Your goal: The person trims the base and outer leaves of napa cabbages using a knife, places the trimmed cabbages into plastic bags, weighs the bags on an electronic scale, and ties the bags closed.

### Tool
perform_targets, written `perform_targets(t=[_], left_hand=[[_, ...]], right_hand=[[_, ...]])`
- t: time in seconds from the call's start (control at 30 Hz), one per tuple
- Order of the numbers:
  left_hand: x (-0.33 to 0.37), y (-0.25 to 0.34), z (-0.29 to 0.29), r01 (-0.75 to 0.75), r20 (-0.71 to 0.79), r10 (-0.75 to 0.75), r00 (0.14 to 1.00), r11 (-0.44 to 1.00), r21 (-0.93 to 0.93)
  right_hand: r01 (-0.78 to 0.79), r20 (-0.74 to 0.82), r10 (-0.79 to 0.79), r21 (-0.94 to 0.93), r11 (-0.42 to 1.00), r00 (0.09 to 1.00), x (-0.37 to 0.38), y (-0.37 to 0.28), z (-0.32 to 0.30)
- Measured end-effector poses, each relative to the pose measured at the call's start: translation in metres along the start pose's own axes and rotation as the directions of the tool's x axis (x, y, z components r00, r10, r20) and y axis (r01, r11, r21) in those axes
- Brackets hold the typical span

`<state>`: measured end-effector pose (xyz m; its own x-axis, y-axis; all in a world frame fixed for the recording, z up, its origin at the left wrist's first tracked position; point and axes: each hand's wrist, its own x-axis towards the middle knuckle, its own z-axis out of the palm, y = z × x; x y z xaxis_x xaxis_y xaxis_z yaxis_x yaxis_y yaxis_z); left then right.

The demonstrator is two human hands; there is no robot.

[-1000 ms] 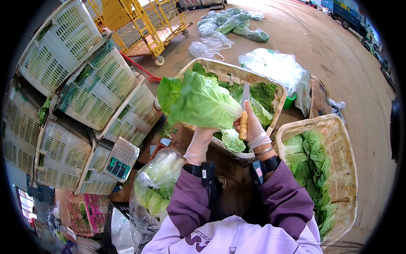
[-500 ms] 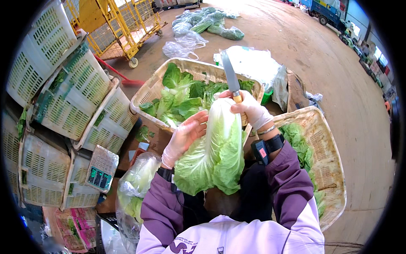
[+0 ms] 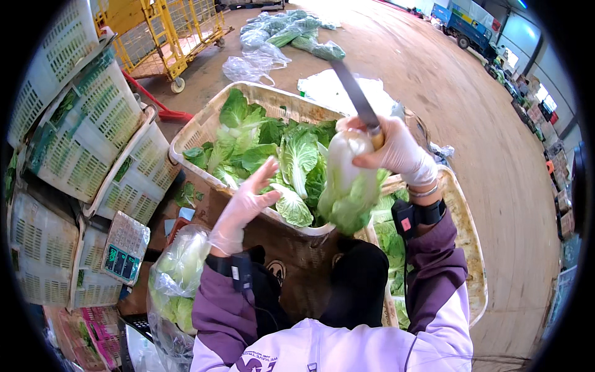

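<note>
In a thin clear glove, my right hand grips a napa cabbage by its white base, together with the handle of a knife. The blade points up and away to the left. Blur softens the cabbage, which hangs leaves down over the near right part of a pale crate of loose leaves. Also gloved, my left hand is empty, fingers apart, beside that crate's near edge. Beneath my right forearm is a second crate with several cabbages along its left side.
Stacked plastic crates stand at the left with a digital scale against them. A clear bag of cabbages sits by my left arm. Farther off are a yellow cage trolley, a red-headed broom and bagged greens.
My right hand has carried the cabbage and knife rightward, away from my left hand. My left hand has let go of the cabbage and shifted left. Another cabbage leaf now shows in the far crate.
</note>
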<state>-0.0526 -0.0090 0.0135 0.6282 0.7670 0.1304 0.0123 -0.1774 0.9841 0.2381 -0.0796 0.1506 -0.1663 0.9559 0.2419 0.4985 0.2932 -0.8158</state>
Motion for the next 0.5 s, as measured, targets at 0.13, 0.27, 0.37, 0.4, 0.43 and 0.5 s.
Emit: perform_targets(t=[0.13,0.27,0.37,0.4,0.43,0.5], left_hand=[[0.020,0.014,0.033,-0.091,0.197,0.183,0.963,0.911,-0.401],[0.003,0.007,0.040,0.254,0.470,0.106,0.876,0.727,-0.638],[-0.004,-0.009,0.049,0.301,0.432,0.127,0.893,0.544,-0.783],[-0.002,-0.010,0.050,0.304,0.424,0.122,0.897,0.526,-0.794],[-0.001,-0.010,0.050,0.307,0.417,0.118,0.901,0.508,-0.805],[-0.002,-0.008,0.044,0.283,0.376,0.041,0.926,0.584,-0.761]], right_hand=[[-0.035,0.212,-0.051,0.381,0.924,0.976,0.009,0.005,0.042],[-0.128,0.297,-0.112,0.681,0.721,0.948,0.018,0.017,0.075],[-0.174,0.329,-0.054,0.625,0.761,0.943,0.025,0.010,0.080],[-0.153,0.331,-0.036,0.524,0.838,0.943,0.026,0.013,0.076],[-0.089,0.293,-0.034,0.398,0.913,0.956,0.026,0.014,0.072],[0.027,0.211,-0.050,0.112,0.993,0.976,0.025,0.017,0.063]])
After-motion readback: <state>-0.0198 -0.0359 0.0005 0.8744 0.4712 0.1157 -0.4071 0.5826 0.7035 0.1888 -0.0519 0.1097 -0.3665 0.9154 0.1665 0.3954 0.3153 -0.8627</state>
